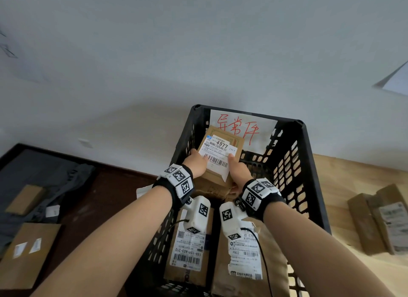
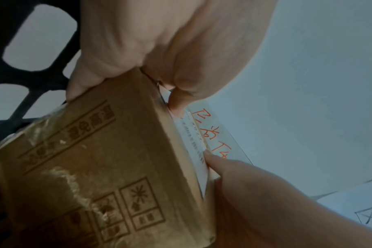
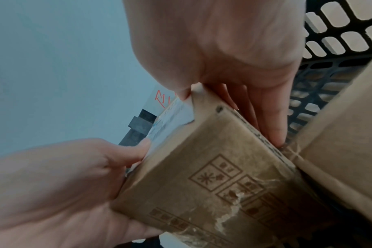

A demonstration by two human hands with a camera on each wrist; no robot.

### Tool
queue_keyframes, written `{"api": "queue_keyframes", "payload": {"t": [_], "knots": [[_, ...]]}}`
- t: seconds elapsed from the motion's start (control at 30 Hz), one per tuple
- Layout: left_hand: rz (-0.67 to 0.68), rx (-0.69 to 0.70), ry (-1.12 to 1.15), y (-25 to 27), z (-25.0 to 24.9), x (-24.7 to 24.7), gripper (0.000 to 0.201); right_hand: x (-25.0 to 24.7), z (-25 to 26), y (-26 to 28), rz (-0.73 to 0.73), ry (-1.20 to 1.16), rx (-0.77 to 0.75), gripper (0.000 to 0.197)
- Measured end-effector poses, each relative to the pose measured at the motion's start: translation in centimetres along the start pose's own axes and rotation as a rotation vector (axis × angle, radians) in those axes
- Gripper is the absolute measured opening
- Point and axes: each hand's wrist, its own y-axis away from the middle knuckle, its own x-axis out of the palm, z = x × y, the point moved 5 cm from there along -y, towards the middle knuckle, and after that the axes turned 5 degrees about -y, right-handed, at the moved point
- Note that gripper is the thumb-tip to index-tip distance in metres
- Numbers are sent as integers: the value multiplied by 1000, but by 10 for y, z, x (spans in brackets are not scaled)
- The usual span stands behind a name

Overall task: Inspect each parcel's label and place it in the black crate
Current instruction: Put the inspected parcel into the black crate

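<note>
Parcel (image 1: pixel 217 162) is a small brown cardboard box, and it is held over the far end of the black crate (image 1: pixel 305 146), tilted so that its white label (image 1: pixel 217 152) faces the person. On its left side the left hand (image 1: pixel 197 163) grips it, thumb on the label face and fingers curled around the edge. On its right side the right hand (image 1: pixel 239 172) grips it the same way.

I think the parcel could slip, because glossy tape covers the cardboard where the fingers hold. The label's lower edge stands loose from the box and could tear if a thumb drags over it. A corner could also catch the crate's perforated plastic wall. Below, two flat labelled cartons (image 1: pixel 192 241) lie side by side, so the box may land tilted on them.
</note>
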Motion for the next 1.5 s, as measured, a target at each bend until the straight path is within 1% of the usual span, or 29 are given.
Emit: {"api": "queue_keyframes", "payload": {"t": [0.13,0.2,0.3,0.37,0.47,0.57,0.67,0.8,0.9,1.07,1.17,1.27,1.33,1.4,1.5], "knots": [[6,26,102,-2,7,0,40,-3,6,2,-18,67,-47,61],[9,17,137,-1,10,0,41,-3,9,1,-30,125,-74,63],[-22,-24,46,-2,14,4,44,2,2,-1,-17,208,-70,65],[-49,-42,-29,-1,16,7,46,8,-5,1,-7,294,-73,62],[-6,-108,-89,-2,23,19,50,9,-14,4,-2,353,-44,58],[18,-159,-196,2,31,27,52,9,-20,6,14,414,-33,50],[-3,-100,-300,5,33,27,49,10,-24,5,27,440,-47,49],[-63,19,-510,10,29,24,46,12,-28,0,38,424,-15,45],[-92,85,-582,11,24,22,42,13,-27,-1,56,430,5,44],[-95,66,-570,11,19,19,50,7,-21,-5,19,466,3,41],[-105,61,-569,14,17,19,48,6,-22,1,-6,483,-12,41],[-81,72,-532,22,24,19,44,6,-23,11,58,489,-44,40],[-23,99,-503,29,27,18,43,-1,-21,15,88,419,-53,37],[16,111,-453,37,26,12,40,-13,-15,21,66,329,-71,28],[-33,138,-397,53,13,2,30,-36,-7,39,47,236,-123,24]]}}
